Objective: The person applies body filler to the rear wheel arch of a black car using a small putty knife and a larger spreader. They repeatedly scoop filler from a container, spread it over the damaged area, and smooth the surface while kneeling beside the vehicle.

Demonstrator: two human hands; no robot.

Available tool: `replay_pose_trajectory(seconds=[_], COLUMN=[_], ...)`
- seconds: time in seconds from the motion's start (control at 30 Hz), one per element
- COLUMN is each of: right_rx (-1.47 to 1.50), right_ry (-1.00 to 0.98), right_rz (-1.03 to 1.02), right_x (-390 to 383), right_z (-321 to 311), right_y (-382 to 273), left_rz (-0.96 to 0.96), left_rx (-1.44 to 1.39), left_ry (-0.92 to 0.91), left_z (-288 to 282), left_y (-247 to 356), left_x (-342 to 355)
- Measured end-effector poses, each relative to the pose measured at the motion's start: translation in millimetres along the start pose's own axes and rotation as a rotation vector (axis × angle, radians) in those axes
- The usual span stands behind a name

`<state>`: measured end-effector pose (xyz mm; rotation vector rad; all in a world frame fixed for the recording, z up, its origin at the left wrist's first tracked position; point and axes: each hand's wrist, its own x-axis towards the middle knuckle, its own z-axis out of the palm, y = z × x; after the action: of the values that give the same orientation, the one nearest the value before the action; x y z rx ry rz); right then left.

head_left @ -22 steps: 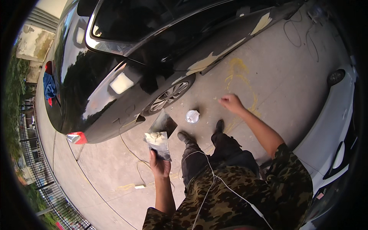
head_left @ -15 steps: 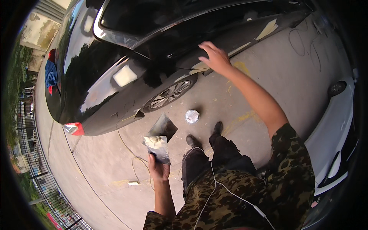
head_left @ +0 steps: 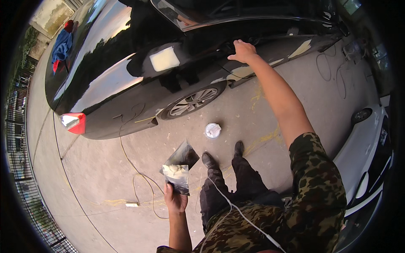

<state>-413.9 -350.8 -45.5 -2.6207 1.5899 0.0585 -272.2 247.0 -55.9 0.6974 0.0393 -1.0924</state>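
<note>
My left hand (head_left: 176, 201) is closed on a flat metal plate (head_left: 176, 185) with a pale lump of putty (head_left: 175, 170) on it. A darker sheet (head_left: 184, 155) sticks out beyond the plate and appears to be held with it. At the upper right, my right hand (head_left: 244, 52) reaches out to the side of a black car (head_left: 116, 120), fingers stretched and thumb apart, near the rear door's handle area. Whether its fingertips touch the car, I cannot tell. A pale square patch (head_left: 164, 59) marks the panel above the rear wheel (head_left: 193, 102).
An open tin (head_left: 212, 130) stands on the concrete between my shoes and the wheel. A yellowish cord (head_left: 134, 170) loops across the ground at left. A white car (head_left: 358, 156) stands at the right. A blue cloth (head_left: 62, 45) lies on the black car's rear.
The view has shifted, so the car's patch sits further right. My right hand stays by the car's side, its fingers less spread. The left hand still holds the plate, now lower in view.
</note>
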Motion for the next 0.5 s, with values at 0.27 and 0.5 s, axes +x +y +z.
replay_pose_trajectory(seconds=[0.27, 0.5], right_rx=[0.1, 0.082], right_ry=[0.127, 0.045], right_rz=[-0.056, -0.042], right_x=[-127.6, -324.2], right_z=[19.5, 18.9], right_y=[55.6, 176.0], left_rz=[0.096, 0.273], left_rx=[-0.012, -0.109], left_ry=[0.012, -0.097], left_z=[-18.2, -5.0], left_y=[18.7, -3.5], left_x=[-52.2, -98.8])
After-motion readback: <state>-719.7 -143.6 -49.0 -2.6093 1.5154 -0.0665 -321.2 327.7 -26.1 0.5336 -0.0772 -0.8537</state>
